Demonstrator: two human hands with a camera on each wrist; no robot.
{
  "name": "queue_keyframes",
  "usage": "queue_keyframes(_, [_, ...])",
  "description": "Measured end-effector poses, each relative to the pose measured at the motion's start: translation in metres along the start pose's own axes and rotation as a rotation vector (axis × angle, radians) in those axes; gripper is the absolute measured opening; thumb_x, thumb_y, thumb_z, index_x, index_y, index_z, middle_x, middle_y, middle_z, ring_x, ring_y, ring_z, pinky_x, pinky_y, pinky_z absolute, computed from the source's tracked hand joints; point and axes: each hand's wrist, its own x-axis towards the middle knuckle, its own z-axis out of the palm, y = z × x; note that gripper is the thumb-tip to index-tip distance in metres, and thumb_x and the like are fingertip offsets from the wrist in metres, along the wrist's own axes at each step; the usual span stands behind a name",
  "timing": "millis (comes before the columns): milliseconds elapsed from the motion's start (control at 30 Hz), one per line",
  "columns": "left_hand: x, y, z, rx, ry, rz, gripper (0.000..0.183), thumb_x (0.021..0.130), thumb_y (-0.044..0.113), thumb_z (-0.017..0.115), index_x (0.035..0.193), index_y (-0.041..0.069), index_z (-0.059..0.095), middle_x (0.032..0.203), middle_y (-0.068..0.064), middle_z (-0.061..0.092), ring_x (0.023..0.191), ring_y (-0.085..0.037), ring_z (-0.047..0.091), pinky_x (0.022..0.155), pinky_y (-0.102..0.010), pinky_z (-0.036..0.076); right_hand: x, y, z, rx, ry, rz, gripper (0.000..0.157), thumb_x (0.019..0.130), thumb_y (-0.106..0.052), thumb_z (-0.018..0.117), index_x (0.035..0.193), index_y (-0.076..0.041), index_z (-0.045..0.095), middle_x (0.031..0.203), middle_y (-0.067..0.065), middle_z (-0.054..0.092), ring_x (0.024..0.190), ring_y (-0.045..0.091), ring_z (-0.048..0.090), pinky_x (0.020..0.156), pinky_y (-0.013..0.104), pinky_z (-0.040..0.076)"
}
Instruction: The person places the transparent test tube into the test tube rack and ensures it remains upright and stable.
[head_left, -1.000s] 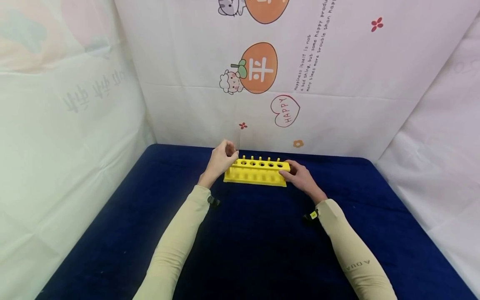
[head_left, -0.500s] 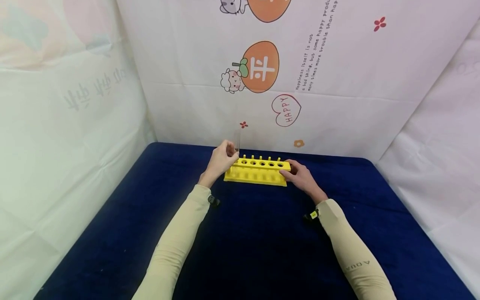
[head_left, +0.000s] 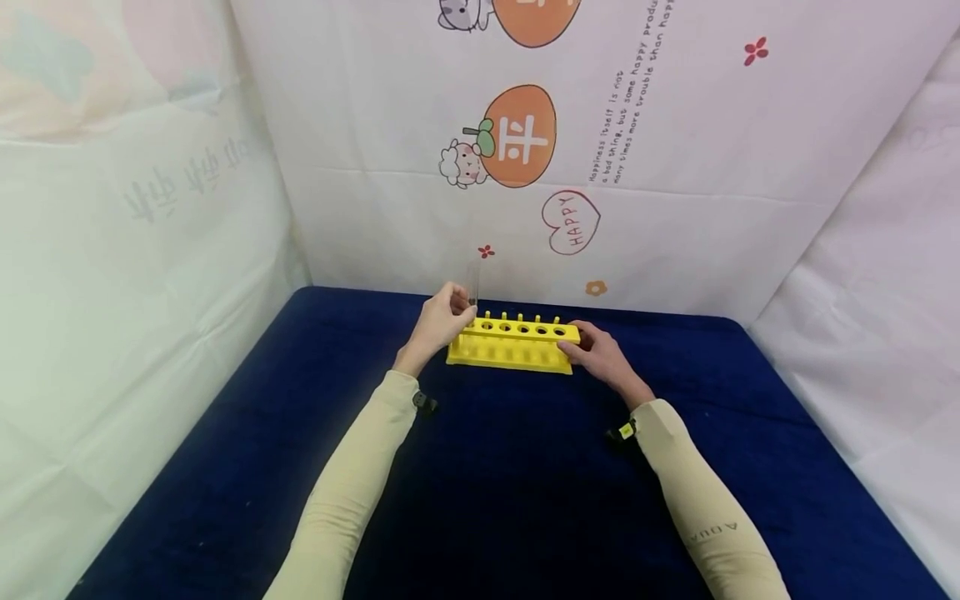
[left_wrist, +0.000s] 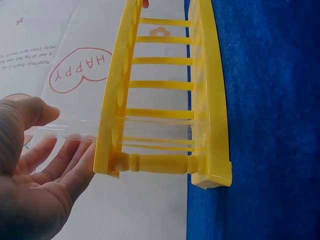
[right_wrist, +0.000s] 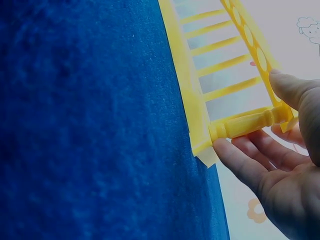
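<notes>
A yellow test tube rack [head_left: 517,331] stands upright near the table's far edge, with a row of round holes and short pegs along the back. At its left end, my left hand [head_left: 441,319] holds a clear test tube [head_left: 473,283] loosely between thumb and fingers. The left wrist view shows the test tube [left_wrist: 157,131] passing through the end hole, its lower part between the top bar and the base. My right hand [head_left: 600,354] grips the rack's right end. In the right wrist view its thumb [right_wrist: 290,89] lies on the top bar and its fingers are around the end post.
Dark blue cloth [head_left: 517,483] covers the table. A white printed curtain [head_left: 675,242] rises right behind the rack, and white sheets [head_left: 150,275] hang at both sides. Each wrist wears a small camera.
The test tube's upper end has shifted slightly to the left above the left hand. Both hands and the rack stay almost where they were.
</notes>
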Motion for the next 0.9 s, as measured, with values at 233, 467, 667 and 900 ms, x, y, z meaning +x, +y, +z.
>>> queue_keyframes(233, [0.002,0.002,-0.002,0.05,-0.049,0.002,0.028,0.097,0.03,0.06,0.118,0.012,0.053,0.109,-0.007,0.064,0.098,-0.022,0.063,0.084,-0.039,0.055,-0.002,0.004,-0.002,-0.013,-0.012,0.02,0.073,0.092,-0.054,0.062,0.147,-0.011,0.04,0.12,0.018,0.062,0.1,0.027,0.062,0.081,0.038,0.058])
queue_keyframes(467, [0.006,0.003,-0.009,0.132,-0.091,0.046,0.026,0.098,0.028,0.059,0.116,0.01,0.054,0.106,-0.007,0.064,0.095,-0.022,0.062,0.082,-0.039,0.054,0.001,0.001,-0.01,-0.122,-0.032,-0.019,0.073,0.094,-0.05,0.06,0.148,-0.006,0.038,0.117,0.02,0.063,0.095,0.026,0.064,0.076,0.033,0.056])
queue_keyframes(667, [0.004,-0.002,-0.012,0.236,-0.169,0.055,0.023,0.1,0.027,0.056,0.117,0.011,0.056,0.108,-0.007,0.064,0.097,-0.021,0.063,0.082,-0.037,0.055,-0.001,0.004,-0.014,-0.23,-0.091,-0.041,0.073,0.096,-0.05,0.057,0.148,-0.003,0.036,0.108,0.018,0.064,0.084,0.024,0.068,0.07,0.032,0.056])
queue_keyframes(900, [0.005,-0.007,-0.02,0.342,-0.255,0.071,0.019,0.1,0.025,0.055,0.112,0.012,0.059,0.11,-0.008,0.065,0.095,-0.021,0.063,0.081,-0.037,0.055,0.002,0.001,-0.027,-0.28,-0.162,-0.075,0.074,0.096,-0.05,0.057,0.148,-0.002,0.035,0.113,0.02,0.064,0.085,0.028,0.068,0.069,0.033,0.057])
